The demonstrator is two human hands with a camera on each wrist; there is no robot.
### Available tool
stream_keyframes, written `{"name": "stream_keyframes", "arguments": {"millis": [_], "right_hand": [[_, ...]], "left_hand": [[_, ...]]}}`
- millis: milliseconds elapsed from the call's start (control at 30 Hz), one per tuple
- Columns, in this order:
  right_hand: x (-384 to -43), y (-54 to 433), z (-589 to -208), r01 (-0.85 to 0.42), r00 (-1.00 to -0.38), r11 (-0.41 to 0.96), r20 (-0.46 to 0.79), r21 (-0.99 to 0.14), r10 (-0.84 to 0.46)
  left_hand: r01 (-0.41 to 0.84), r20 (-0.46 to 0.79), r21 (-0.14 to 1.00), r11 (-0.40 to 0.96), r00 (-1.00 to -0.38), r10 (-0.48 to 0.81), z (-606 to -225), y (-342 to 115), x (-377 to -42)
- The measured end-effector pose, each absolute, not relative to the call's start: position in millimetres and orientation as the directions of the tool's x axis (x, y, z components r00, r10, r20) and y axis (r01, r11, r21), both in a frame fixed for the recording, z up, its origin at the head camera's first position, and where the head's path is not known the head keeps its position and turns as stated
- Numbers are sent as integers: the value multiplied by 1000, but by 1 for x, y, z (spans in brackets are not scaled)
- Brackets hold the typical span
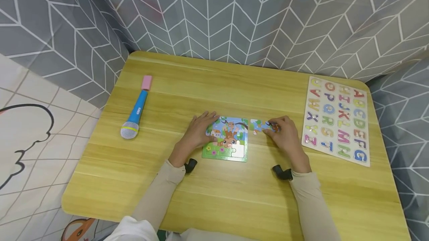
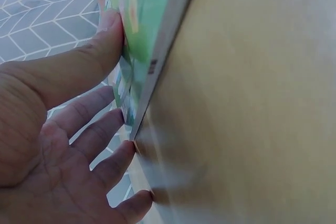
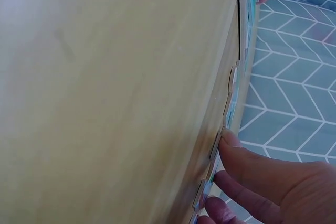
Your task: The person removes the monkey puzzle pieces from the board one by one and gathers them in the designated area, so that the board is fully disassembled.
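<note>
A square jigsaw puzzle with a cartoon animal (image 1: 230, 131) lies on the table, a bare white spot showing at its lower right. My left hand (image 1: 198, 131) rests at its left side with fingers spread. In the left wrist view the thumb (image 2: 107, 32) touches the picture surface and other fingertips reach the board's edge and tabletop. Loose puzzle pieces (image 1: 256, 125) lie just right of the board. My right hand (image 1: 285, 133) pinches a piece among them between thumb and fingers. The right wrist view shows the thumb (image 3: 236, 150) against a piece's edge; the fingers partly hide the pieces.
An alphabet board (image 1: 336, 121) lies on the right of the wooden table (image 1: 214, 196). At the left are a blue toy microphone (image 1: 136, 112) and a pink block (image 1: 146, 82). Patterned grey curtains (image 1: 214, 13) hang behind the table's far edge.
</note>
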State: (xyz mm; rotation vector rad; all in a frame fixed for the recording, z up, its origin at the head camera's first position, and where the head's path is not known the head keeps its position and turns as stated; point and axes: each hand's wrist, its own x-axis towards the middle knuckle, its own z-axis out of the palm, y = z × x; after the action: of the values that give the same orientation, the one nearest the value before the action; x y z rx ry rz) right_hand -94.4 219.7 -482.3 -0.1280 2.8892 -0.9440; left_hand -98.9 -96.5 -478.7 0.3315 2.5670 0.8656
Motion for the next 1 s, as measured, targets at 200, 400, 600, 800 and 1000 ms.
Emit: {"name": "stream_keyframes", "arguments": {"millis": [200,400,600,800,1000], "right_hand": [[-94,216,-485,-71,-993,794,-33,-604,-114],[-95,211,-485,-68,-995,778,-16,-625,-100],[-94,192,-480,-86,-991,740,-19,-667,-133],[-95,169,-479,-129,-970,730,-66,-671,-232],[-100,155,-478,-176,-954,747,-75,-641,-290]], "left_hand": [[95,-310,621,778,-882,355,-478,-100,-100],[95,-305,625,775,-884,355,-479,-101,-100],[100,-302,632,769,-882,362,-479,-99,-100],[103,-296,642,760,-881,370,-481,-100,-101],[98,-304,649,755,-875,376,-480,-102,-101]]}}
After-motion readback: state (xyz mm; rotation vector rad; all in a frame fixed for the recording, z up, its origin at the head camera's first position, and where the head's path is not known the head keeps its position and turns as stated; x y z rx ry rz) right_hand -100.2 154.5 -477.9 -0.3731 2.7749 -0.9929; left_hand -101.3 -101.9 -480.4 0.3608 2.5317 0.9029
